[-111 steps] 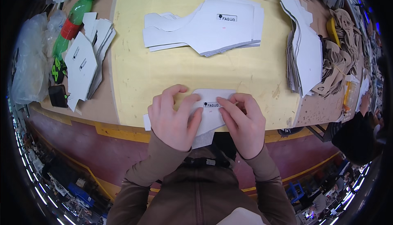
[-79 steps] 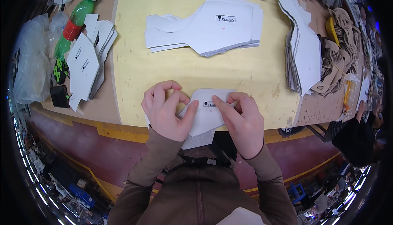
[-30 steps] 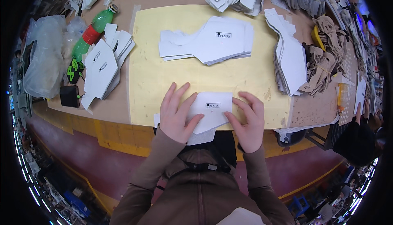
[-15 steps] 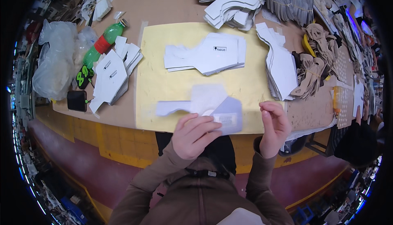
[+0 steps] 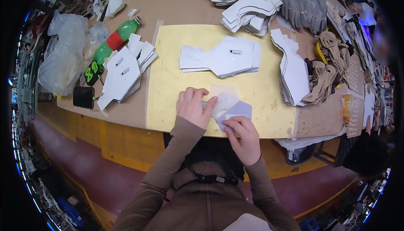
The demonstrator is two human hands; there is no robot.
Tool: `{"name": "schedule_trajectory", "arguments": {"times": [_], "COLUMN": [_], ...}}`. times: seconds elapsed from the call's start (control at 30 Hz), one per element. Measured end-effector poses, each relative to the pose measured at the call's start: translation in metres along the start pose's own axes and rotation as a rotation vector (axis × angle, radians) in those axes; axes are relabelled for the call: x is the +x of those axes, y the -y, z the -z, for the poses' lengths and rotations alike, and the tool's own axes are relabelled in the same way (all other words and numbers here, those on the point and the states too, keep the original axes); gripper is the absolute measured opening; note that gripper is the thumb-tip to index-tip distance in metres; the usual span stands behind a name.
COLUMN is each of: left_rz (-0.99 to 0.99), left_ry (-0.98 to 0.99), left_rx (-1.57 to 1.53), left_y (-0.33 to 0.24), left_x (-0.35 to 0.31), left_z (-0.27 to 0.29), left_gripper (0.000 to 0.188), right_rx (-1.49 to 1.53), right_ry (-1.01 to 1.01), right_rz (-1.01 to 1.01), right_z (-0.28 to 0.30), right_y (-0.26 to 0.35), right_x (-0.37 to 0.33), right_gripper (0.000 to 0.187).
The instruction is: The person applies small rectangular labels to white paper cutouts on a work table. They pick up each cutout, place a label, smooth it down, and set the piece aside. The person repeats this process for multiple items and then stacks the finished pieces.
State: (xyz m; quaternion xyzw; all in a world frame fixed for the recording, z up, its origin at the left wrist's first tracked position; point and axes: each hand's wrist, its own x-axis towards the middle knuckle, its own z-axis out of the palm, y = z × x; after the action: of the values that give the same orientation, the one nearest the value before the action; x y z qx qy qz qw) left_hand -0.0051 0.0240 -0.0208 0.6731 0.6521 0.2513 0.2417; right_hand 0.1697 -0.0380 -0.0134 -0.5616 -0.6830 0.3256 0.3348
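Observation:
A flat grey-blue cut piece (image 5: 243, 110) lies near the front edge of the yellow sheet (image 5: 269, 123). A thin white, slightly see-through patch (image 5: 224, 99) covers part of it. My left hand (image 5: 193, 108) rests over the piece's narrow left end, fingers stretched and thumb apart, hiding most of that end. My right hand (image 5: 244, 140) has thumb and fingertips together at the piece's lower edge, over a small white label that they mostly hide. Just beyond lies a stack of white cut pieces (image 5: 223, 58).
More white stacks lie to the left (image 5: 122, 73) and right (image 5: 291, 71). A green bottle (image 5: 126, 30), a plastic bag (image 5: 63, 58) and a black phone (image 5: 83, 97) are at left. Beige strap bundles (image 5: 324, 79) sit at right. At the back are banded grey pieces (image 5: 303, 3).
My left hand has moved onto the piece's left end. My right hand, earlier raised off to the right, has come down to the piece's lower edge. The view has shifted slightly.

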Motion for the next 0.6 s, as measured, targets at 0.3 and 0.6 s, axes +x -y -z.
{"name": "schedule_trajectory", "arguments": {"times": [0.3,0.6], "left_rz": [-0.004,-0.187], "left_ry": [0.143,-0.182], "left_rx": [-0.071,0.151], "left_y": [0.001,0.013], "left_x": [-0.002,0.014], "left_z": [0.009,-0.026], "left_gripper": [0.026,0.029], "right_rx": [0.125,0.084], "right_ry": [0.008,0.067], "right_rz": [0.019,0.031], "right_z": [0.011,0.015], "right_y": [-0.006,-0.014], "right_x": [-0.002,0.006], "right_gripper": [0.015,0.016]}}
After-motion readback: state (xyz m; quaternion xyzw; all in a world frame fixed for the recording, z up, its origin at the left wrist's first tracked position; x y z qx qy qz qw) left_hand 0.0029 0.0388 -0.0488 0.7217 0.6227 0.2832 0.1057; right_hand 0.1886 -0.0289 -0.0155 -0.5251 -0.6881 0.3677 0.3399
